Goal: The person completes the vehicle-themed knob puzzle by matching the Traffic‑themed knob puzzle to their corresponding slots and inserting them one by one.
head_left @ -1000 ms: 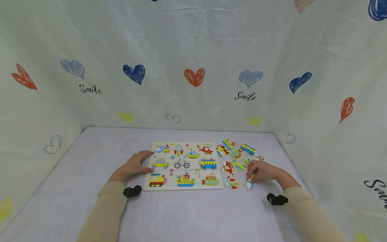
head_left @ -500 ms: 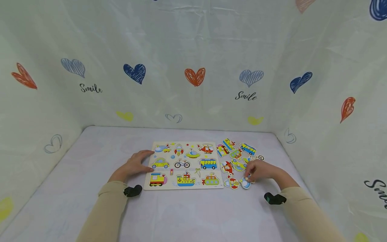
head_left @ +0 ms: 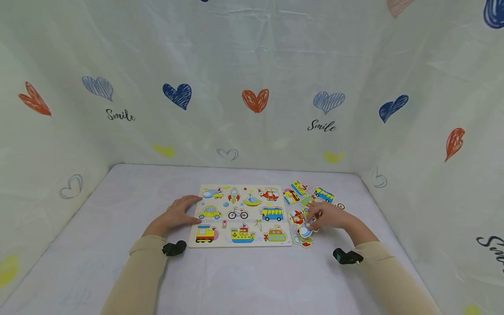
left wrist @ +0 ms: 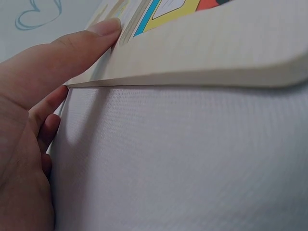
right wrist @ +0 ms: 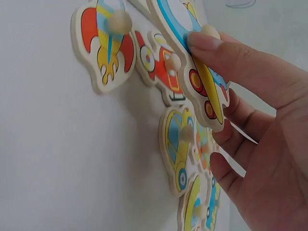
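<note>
A wooden puzzle board (head_left: 225, 240) printed with vehicles lies in the middle of the table. My left hand (head_left: 175, 214) rests at its left edge, the thumb (left wrist: 103, 30) lying straight on top and the other fingers loosely bent beside it. My right hand (head_left: 330, 215) pinches an airplane puzzle piece (right wrist: 204, 79) by its knob between thumb and fingers. The piece is raised and tilted above the other pieces, right of the board. Near it lie a rocket piece (right wrist: 106, 45) and a red helicopter piece (head_left: 294, 217). A yellow car piece (right wrist: 176, 144) sits below my right hand.
Further loose pieces lie right of the board: a ship (head_left: 299, 188), a train (head_left: 291, 197), a submarine (head_left: 307, 201), a bus (head_left: 324, 194) and a bicycle (head_left: 341, 206) partly behind my hand. A heart-printed curtain (head_left: 220, 127) stands behind and beside the table.
My right hand has moved left with the airplane piece, lifting it from the table to above the rocket and helicopter pieces. My left hand has stayed on the board's edge.
</note>
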`<move>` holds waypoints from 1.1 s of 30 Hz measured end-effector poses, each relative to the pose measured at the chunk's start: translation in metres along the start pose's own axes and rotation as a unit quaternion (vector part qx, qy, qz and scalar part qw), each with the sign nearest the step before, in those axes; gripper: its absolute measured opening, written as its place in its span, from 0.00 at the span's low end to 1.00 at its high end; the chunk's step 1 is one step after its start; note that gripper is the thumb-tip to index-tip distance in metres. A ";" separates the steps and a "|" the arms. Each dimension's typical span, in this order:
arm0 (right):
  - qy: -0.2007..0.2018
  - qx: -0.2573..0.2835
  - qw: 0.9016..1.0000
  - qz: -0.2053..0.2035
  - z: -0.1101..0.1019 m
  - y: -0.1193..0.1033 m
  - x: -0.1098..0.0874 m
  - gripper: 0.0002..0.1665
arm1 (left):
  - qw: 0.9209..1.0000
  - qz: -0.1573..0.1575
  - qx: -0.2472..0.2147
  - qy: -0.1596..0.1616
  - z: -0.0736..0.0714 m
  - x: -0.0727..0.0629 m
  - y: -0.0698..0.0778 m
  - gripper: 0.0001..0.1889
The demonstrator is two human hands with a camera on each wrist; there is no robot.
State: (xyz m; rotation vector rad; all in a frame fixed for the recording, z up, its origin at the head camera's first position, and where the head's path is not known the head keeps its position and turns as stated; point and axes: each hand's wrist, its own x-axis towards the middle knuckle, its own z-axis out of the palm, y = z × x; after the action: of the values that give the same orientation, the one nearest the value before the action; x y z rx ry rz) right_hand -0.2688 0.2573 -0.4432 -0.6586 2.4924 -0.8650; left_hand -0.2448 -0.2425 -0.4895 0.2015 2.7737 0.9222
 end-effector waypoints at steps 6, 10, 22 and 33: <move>0.025 0.021 0.999 -0.022 0.008 -0.021 0.012 0.03 | 1.000 -0.002 -0.006 -0.003 0.000 -0.003 0.003 0.43; 0.041 0.028 0.998 -0.032 0.014 -0.035 0.020 0.04 | 1.000 -0.007 -0.008 -0.003 0.000 -0.003 0.004 0.43; 0.058 0.072 0.993 -0.071 0.034 -0.068 0.047 0.04 | 1.000 -0.014 -0.003 0.002 0.001 -0.001 0.003 0.43; 0.094 0.114 0.985 -0.091 0.053 -0.089 0.074 0.06 | 1.000 -0.012 -0.009 -0.001 0.000 0.000 0.003 0.43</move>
State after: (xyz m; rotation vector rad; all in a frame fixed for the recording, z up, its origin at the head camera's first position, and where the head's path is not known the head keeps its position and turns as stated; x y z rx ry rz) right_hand -0.2745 0.1297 -0.4396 -0.7637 2.4702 -1.3131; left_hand -0.2449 -0.2398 -0.4878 0.1656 2.7585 0.9409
